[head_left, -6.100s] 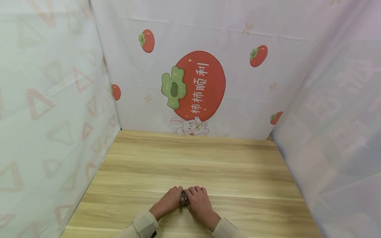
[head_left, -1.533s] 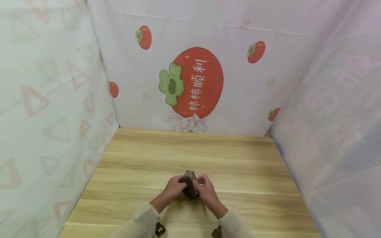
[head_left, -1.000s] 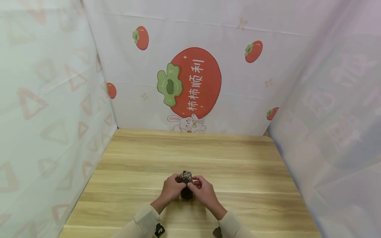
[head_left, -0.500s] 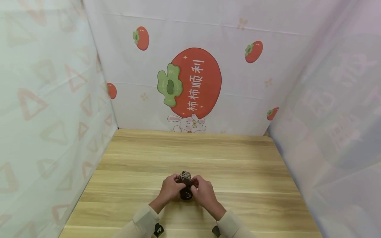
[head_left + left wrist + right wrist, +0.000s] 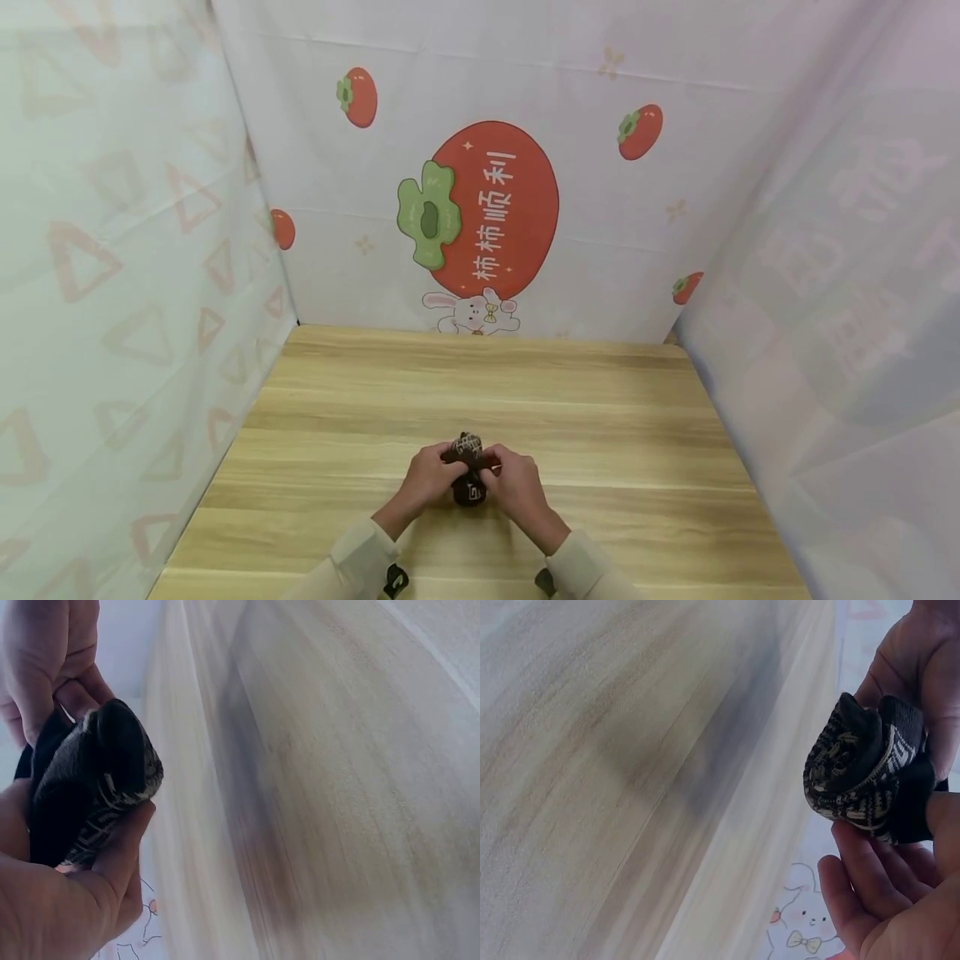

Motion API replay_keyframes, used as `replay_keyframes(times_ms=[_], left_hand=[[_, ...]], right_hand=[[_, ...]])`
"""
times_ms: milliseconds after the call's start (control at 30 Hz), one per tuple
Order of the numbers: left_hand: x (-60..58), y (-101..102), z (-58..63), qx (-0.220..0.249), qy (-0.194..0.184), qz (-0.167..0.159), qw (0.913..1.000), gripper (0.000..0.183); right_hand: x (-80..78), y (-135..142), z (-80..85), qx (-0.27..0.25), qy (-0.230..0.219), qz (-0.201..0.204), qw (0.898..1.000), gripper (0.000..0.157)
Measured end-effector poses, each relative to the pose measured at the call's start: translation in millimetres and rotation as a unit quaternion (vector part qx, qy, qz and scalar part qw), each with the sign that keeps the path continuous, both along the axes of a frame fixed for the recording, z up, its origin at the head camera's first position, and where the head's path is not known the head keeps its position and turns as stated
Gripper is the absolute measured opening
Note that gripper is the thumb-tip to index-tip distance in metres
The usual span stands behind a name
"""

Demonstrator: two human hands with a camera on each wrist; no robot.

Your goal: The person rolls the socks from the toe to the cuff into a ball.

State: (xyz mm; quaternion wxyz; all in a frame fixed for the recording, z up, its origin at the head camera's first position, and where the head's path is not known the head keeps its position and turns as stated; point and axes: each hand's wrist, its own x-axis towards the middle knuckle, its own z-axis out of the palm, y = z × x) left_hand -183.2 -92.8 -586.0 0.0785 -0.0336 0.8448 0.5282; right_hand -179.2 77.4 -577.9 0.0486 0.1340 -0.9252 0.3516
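Note:
A bundled knit sock [image 5: 468,491], black with a pale key pattern, is between both hands at the middle front of the table in the head view. On its left side my left hand [image 5: 429,483] pinches the dark cuff, thumb on the near face. Opposite, my right hand [image 5: 517,492] pinches the cuff's other side with thumb and fingers. In the right wrist view the rolled sock [image 5: 855,772] shows folded layers at its end. The left wrist view has the sock [image 5: 112,750] above the tabletop. Whether the bundle holds one sock or a pair, I cannot tell.
The wood-grain table [image 5: 480,383] spreads around the hands. White cloth walls enclose it at the back [image 5: 600,250], left [image 5: 135,292] and right [image 5: 825,292], printed with persimmons and a rabbit. Dark straps [image 5: 395,581] show below the sleeves.
The sock bundle, earlier small and low between the hands, has been turned upright and its dark cuff drawn across the middle. In the last half second the hands have barely moved.

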Motion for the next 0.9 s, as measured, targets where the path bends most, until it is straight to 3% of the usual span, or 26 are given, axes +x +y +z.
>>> replay_keyframes(times_ms=[233, 333, 433, 633, 900], left_hand=[[-0.7, 4, 0.8, -0.018, 0.014, 0.010, 0.9997, 0.031], [-0.8, 3, -0.8, -0.025, 0.013, 0.022, 0.9994, 0.033], [-0.3, 1, -0.4, -0.024, 0.022, 0.022, 0.9992, 0.038], [1.1, -2, 4.2, -0.001, 0.050, -0.023, 0.9985, 0.044], [2.6, -6, 6.5, -0.005, 0.058, -0.064, 0.9962, 0.039]], right_hand=[[-1.7, 2, 0.4, 0.035, 0.019, 0.028, 0.999, 0.016], [-3.5, 6, 1.0, 0.018, -0.005, 0.048, 0.999, 0.014], [-6.9, 11, 1.5, -0.014, -0.042, 0.043, 0.998, 0.012], [-12.4, 16, 1.5, -0.061, -0.059, -0.010, 0.996, 0.011], [-16.1, 19, 7.8, -0.096, -0.076, -0.021, 0.992, 0.007]])
